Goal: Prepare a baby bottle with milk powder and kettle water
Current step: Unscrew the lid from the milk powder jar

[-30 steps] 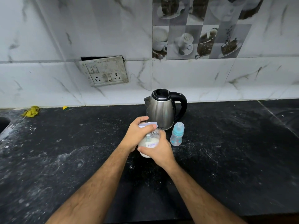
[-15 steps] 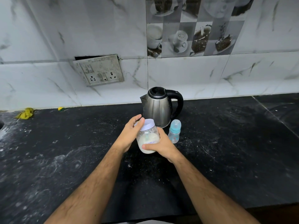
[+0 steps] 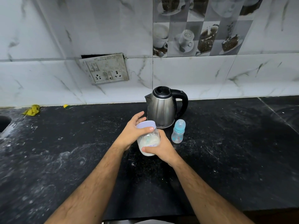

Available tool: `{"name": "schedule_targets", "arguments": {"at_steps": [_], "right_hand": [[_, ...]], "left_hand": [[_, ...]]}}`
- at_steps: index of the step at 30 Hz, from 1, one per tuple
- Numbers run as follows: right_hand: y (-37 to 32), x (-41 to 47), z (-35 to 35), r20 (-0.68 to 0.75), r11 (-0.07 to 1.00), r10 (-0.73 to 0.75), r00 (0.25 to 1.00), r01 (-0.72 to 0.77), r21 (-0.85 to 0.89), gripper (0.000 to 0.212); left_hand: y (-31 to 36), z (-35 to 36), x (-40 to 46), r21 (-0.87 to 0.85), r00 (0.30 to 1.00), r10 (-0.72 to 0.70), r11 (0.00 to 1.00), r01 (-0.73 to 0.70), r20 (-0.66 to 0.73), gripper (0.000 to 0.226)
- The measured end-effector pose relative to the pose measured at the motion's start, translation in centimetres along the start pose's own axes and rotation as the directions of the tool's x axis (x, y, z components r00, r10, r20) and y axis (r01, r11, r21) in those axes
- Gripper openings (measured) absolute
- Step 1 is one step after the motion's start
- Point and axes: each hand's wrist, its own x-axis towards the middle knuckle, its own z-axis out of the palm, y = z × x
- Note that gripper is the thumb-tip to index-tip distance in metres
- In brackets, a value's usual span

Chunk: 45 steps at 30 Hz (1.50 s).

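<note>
Right hand (image 3: pixel 161 149) wraps the powder jar (image 3: pixel 149 141) body low, likely bracing it. Left hand (image 3: pixel 131 133) curls around the lilac lid (image 3: pixel 145 124), thumb on its rim, reads as unscrewing. Jar: clear, about half full of white powder. Baby bottle (image 3: pixel 178 133), capped, empty-looking, stands just right of right-hand fingers; kettle (image 3: pixel 163 107) beyond fingertips.

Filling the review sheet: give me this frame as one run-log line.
stage: opening powder jar | left hand: grips lid | right hand: holds powder jar | baby bottle: capped, beside kettle | kettle: closed
</note>
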Motion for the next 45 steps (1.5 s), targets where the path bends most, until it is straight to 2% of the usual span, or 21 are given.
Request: {"name": "schedule_targets", "arguments": {"at_steps": [4, 6, 11, 16, 21, 24, 29, 33, 36, 38, 40, 43, 45], "right_hand": [[0.2, 0.2, -0.2, -0.050, 1.000, -0.001, 0.999, 0.000, -0.028, 0.091], [0.2, 0.2, -0.2, -0.058, 0.999, -0.006, 0.998, 0.003, -0.047, 0.092], [-0.2, -0.2, 0.6, -0.033, 0.999, 0.001, 0.999, -0.002, -0.047, 0.087], [-0.6, -0.3, 1.3, -0.013, 0.997, 0.005, 1.000, -0.006, -0.079, 0.092], [-0.5, 0.1, 0.7, -0.077, 0.993, 0.008, 0.997, -0.017, -0.114, 0.094], [-0.4, 0.2, 0.6, -0.089, 0.989, -0.009, 0.996, -0.005, -0.149, 0.097], [-0.1, 0.1, 1.2, -0.098, 0.985, 0.002, 0.995, -0.019, -0.173, 0.106], [0.1, -0.1, 1.4, -0.123, 0.968, 0.011, 0.992, -0.042, -0.249, 0.106], [0.3, -0.2, 1.3, -0.147, 0.959, 0.009, 0.989, -0.050, -0.280, 0.103], [0.4, -0.2, 1.3, -0.167, 0.960, 0.009, 0.986, -0.055, -0.273, 0.101], [0.4, -0.1, 1.3, -0.185, 0.969, 0.002, 0.983, -0.048, -0.242, 0.097], [0.3, 0.2, 1.0, -0.197, 0.981, -0.057, 0.979, 0.018, -0.193, 0.080], [0.1, 0.5, 0.9, -0.196, 0.977, -0.115, 0.974, 0.075, -0.201, 0.063]], "left_hand": [[-0.3, -1.1, -0.4, 0.037, 0.999, -0.003, 0.999, 0.005, -0.042, 0.068], [-0.3, -1.6, -0.5, 0.069, 0.996, 0.001, 0.998, 0.005, -0.086, 0.058], [0.5, -1.4, -0.5, 0.199, 0.990, 0.048, 0.980, -0.021, -0.133, 0.068], [1.3, -0.2, -0.4, 0.313, 0.992, 0.094, 0.948, -0.065, -0.079, 0.073], [1.6, -0.8, -0.8, 0.314, 0.999, 0.041, 0.949, -0.028, -0.034, 0.080], [1.5, -1.4, -0.5, 0.390, 1.000, 0.012, 0.921, -0.007, -0.011, 0.080], [1.9, -1.3, 0.3, 0.514, 0.999, -0.017, 0.857, 0.039, -0.047, 0.089], [1.9, -1.2, 0.4, 0.575, 0.996, -0.040, 0.814, 0.081, -0.084, 0.083], [1.8, -1.4, 0.3, 0.419, 0.988, -0.103, 0.897, 0.144, -0.119, 0.067], [1.5, -1.8, 0.3, 0.240, 0.975, -0.160, 0.951, 0.194, -0.155, 0.046], [1.0, -2.4, 0.3, 0.028, 0.940, -0.274, 0.958, 0.285, -0.205, 0.041], [-0.6, -4.0, 0.4, -0.369, 0.893, -0.432, 0.856, 0.361, -0.127, 0.046], [-1.9, -5.0, 0.4, -0.528, 0.880, -0.467, 0.772, 0.355, -0.091, 0.047]]}}
